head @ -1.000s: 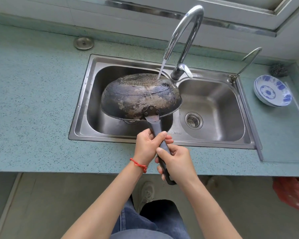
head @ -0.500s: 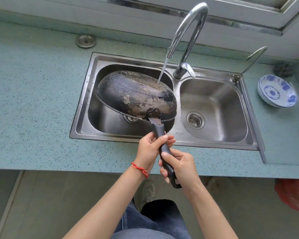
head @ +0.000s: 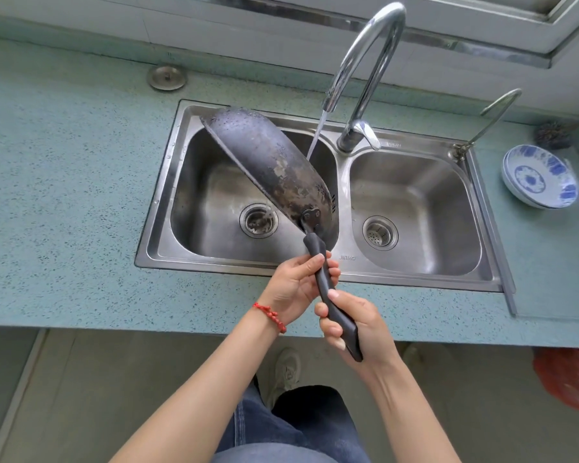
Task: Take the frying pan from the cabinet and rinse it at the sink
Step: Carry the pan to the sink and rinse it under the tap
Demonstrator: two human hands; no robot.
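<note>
Right hand [head: 355, 324] is gripping the butt end of the frying pan [head: 269, 165] handle, fingers [head: 328, 315] wrapped closed around it. Left hand [head: 296, 282] is sitting just ahead on the same handle, fingers curled round it with thumb on top, palm partly open toward the camera.

Table [head: 64, 195] edge is running under both wrists; pan is hanging out over the left basin of the sink [head: 340, 177], not touching it as far as I can tell.

Change vs half a second ago: pan is rolling hard onto its edge. Earlier the scorched underside was facing up almost flat; now it's tilting steeply, rim pointing left and down, far edge rising toward the back-left corner. The left drain, hidden before, is showing now.

Tap [head: 365, 61] is still running; the stream is now falling just right of the pan back rather than onto it. Looks like draining or flipping to rinse the inside, so the rinse is well underway.

Blue-patterned bowls [head: 538, 175] are sitting far right, uninvolved.
</note>
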